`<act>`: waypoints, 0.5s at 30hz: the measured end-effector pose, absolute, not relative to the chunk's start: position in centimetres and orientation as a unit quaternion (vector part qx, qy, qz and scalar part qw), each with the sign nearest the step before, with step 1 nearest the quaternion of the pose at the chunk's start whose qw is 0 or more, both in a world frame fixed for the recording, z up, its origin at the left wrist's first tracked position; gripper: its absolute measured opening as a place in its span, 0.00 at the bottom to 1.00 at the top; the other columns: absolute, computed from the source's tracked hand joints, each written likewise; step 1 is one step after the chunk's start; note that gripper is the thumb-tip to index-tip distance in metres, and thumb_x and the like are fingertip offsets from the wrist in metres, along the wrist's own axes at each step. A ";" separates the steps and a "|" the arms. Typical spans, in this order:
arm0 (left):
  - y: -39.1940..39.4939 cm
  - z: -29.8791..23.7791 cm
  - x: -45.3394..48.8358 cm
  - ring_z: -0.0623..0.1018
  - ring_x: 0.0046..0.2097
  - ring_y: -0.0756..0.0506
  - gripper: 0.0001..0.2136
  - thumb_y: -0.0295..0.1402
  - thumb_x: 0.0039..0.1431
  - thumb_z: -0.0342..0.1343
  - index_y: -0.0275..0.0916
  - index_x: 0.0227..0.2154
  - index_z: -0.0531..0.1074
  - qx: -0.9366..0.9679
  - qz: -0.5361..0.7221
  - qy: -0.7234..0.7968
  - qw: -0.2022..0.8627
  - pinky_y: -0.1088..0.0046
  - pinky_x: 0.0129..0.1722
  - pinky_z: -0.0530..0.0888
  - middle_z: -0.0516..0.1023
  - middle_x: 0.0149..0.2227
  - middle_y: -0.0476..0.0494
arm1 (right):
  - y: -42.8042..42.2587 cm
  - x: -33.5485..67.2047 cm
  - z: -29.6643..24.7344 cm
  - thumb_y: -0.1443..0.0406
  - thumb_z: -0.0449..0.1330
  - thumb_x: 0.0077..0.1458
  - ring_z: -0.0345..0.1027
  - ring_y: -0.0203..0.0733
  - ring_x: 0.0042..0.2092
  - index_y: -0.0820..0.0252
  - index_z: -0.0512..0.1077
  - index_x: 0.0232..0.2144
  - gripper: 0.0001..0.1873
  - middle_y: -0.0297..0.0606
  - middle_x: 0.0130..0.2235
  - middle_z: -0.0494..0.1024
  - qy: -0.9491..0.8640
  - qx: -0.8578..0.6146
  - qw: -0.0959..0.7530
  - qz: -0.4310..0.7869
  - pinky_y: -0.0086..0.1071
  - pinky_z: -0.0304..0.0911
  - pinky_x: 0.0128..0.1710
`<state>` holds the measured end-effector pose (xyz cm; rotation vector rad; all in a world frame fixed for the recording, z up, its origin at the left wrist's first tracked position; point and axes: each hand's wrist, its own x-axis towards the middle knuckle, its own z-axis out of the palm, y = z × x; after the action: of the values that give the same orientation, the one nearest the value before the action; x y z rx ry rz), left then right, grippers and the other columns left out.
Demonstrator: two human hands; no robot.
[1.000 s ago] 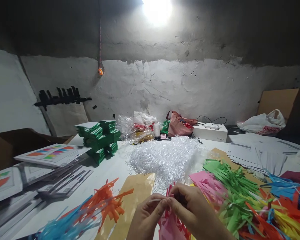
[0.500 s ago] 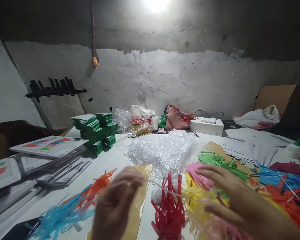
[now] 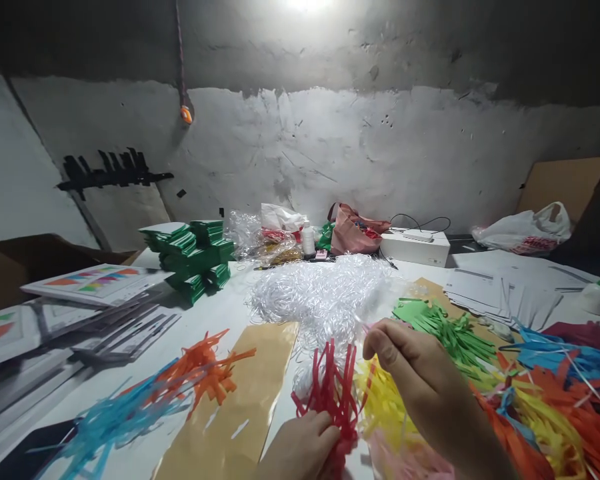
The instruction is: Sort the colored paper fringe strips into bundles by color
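Note:
My left hand (image 3: 303, 450) is at the bottom edge, fingers closed round the base of a bunch of red paper strips (image 3: 333, 390) that stands upright. My right hand (image 3: 417, 377) hovers just right of the bunch, thumb and fingers pinched together; a thin white string seems to run from the pinch, but it is too fine to be sure. Yellow paper strips (image 3: 385, 407) lie under the right hand, with pink strips (image 3: 405, 460) below them. A heap of white shredded ribbon (image 3: 325, 297) lies just beyond both hands.
Green strips (image 3: 447, 330), orange strips (image 3: 210, 367) and blue strips (image 3: 115, 417) lie around. A brown paper sheet (image 3: 240, 400) sits left of the hands. Stacked green cards (image 3: 195, 257), printed sheets (image 3: 93, 283), a white box (image 3: 415, 247), bags and a glue bottle (image 3: 597, 293) ring the table.
The hands pulled apart from the pink strips, then came back together. The left hand now grips the red bunch at its base and the right hand has lifted into a pinch beside it.

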<state>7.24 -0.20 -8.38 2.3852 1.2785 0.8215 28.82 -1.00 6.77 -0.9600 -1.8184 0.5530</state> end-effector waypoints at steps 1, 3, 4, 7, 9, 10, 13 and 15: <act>-0.1 -8.3 7.0 0.77 0.26 0.46 0.04 0.26 0.49 0.58 0.41 0.22 0.73 0.800 0.314 0.468 0.203 0.74 0.25 0.70 0.79 0.25 0.47 | -0.9 28.4 6.7 0.56 0.47 0.70 0.59 0.34 0.24 0.56 0.66 0.25 0.21 0.28 0.22 0.65 -0.754 -0.389 0.482 0.218 0.30 0.52 0.25; 0.2 -7.1 6.3 0.76 0.25 0.47 0.07 0.28 0.56 0.53 0.40 0.23 0.73 0.709 0.380 0.503 0.318 0.74 0.25 0.70 0.78 0.23 0.47 | -0.7 27.5 6.4 0.58 0.48 0.70 0.60 0.34 0.24 0.56 0.64 0.24 0.21 0.28 0.22 0.66 -0.763 -0.379 0.478 0.213 0.31 0.52 0.24; 0.3 -6.2 5.8 0.76 0.26 0.47 0.08 0.30 0.59 0.52 0.40 0.27 0.74 0.659 0.410 0.515 0.363 0.74 0.26 0.71 0.79 0.25 0.46 | -0.6 26.9 6.0 0.58 0.49 0.69 0.60 0.34 0.24 0.56 0.64 0.23 0.21 0.29 0.21 0.66 -0.768 -0.368 0.474 0.223 0.30 0.52 0.24; 0.1 -4.2 4.9 0.79 0.30 0.45 0.11 0.40 0.63 0.52 0.39 0.34 0.75 0.529 0.486 0.505 0.478 0.69 0.33 0.76 0.82 0.31 0.42 | 0.1 25.0 4.2 0.60 0.59 0.63 0.60 0.32 0.23 0.56 0.69 0.24 0.15 0.28 0.22 0.69 -0.802 -0.303 0.429 0.286 0.29 0.52 0.23; -0.6 -4.0 4.7 0.80 0.32 0.43 0.15 0.46 0.58 0.57 0.39 0.34 0.77 0.472 0.512 0.480 0.534 0.67 0.34 0.76 0.82 0.31 0.42 | 0.7 23.5 2.4 0.66 0.66 0.55 0.64 0.33 0.25 0.56 0.75 0.29 0.03 0.29 0.25 0.75 -0.831 -0.259 0.376 0.318 0.27 0.55 0.24; -0.9 -4.3 4.6 0.79 0.32 0.42 0.16 0.47 0.56 0.59 0.38 0.33 0.78 0.446 0.518 0.466 0.561 0.66 0.33 0.76 0.81 0.29 0.42 | 1.0 22.6 1.4 0.70 0.67 0.51 0.68 0.33 0.27 0.56 0.78 0.32 0.05 0.30 0.27 0.79 -0.846 -0.245 0.345 0.323 0.27 0.58 0.26; -1.7 -5.9 4.2 0.79 0.32 0.40 0.16 0.48 0.51 0.64 0.38 0.31 0.80 0.389 0.515 0.450 0.617 0.65 0.34 0.76 0.79 0.25 0.44 | 1.7 20.3 -1.5 0.76 0.67 0.45 0.76 0.38 0.33 0.55 0.81 0.37 0.17 0.35 0.34 0.85 -0.881 -0.223 0.278 0.310 0.28 0.64 0.32; -1.8 -7.3 3.7 0.78 0.34 0.40 0.14 0.45 0.49 0.68 0.39 0.27 0.81 0.381 0.513 0.468 0.610 0.64 0.37 0.75 0.80 0.25 0.45 | 1.8 19.3 -2.6 0.76 0.67 0.46 0.79 0.41 0.35 0.56 0.81 0.39 0.17 0.38 0.36 0.86 -0.889 -0.222 0.264 0.302 0.30 0.66 0.35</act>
<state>3.74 -1.77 -7.27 0.8798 1.0811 1.1846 19.30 1.85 -2.63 -0.6011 -2.4025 0.8173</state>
